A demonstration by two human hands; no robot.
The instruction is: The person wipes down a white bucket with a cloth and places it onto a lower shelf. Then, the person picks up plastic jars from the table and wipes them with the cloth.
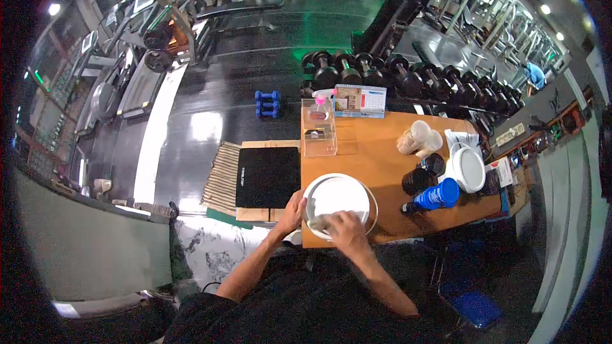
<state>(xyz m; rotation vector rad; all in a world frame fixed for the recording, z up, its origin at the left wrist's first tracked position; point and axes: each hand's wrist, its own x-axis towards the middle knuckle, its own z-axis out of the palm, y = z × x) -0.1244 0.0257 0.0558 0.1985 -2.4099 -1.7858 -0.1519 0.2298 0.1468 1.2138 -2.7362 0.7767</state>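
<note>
A round white bucket (344, 192) with a thin wire handle stands at the near left corner of the wooden table (376, 146). My left hand (294, 211) grips its left side, fingers curled against the rim. My right hand (347, 232) lies over the near part of the bucket's top. In its closed fingers is a small greyish cloth (320, 222), pressed at the near left of the rim. The fingertips are partly hidden by the cloth and the hand.
On the table are a clear acrylic box (327, 146), a desk calendar (366, 100), plastic cups (417, 135), a black jar (416, 181), a blue tub (440, 195) and another white bucket (470, 169). Dumbbells (408, 79) line the far side. A blue chair (473, 308) stands at near right.
</note>
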